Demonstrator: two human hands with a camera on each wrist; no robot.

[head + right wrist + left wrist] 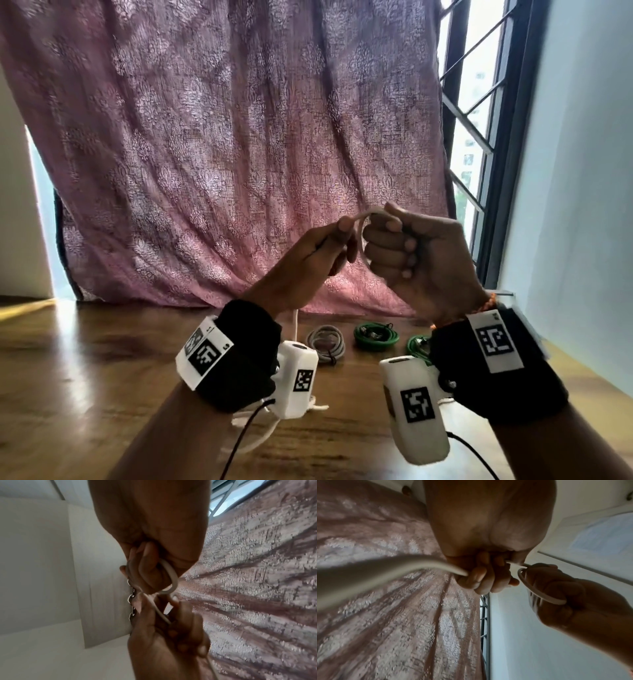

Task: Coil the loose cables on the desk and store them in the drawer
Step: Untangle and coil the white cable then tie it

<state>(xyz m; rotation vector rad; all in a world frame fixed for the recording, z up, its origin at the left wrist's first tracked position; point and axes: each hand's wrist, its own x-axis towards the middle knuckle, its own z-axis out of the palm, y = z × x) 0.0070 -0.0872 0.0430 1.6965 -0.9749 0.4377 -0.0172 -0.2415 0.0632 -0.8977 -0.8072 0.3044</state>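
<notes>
Both hands are raised above the desk with a white cable [360, 236] between them. My right hand [407, 250] is fisted round a small loop of the cable [171, 577], which curls round its fingers. My left hand [329, 246] pinches the cable [402, 566] just left of that loop, and the rest hangs down to the desk [85, 359], where it lies in loose white loops [253, 442] under my left wrist. In the left wrist view the loop [537, 595] shows round the right hand [565, 595]. No drawer is in view.
On the desk behind my wrists lie a coiled grey cable [325, 341] and two coiled green cables [376, 336] [419, 346], the second partly hidden by my right wrist. A pink curtain [222, 154] hangs behind. A barred window [479, 120] and a white wall [582, 171] stand at the right.
</notes>
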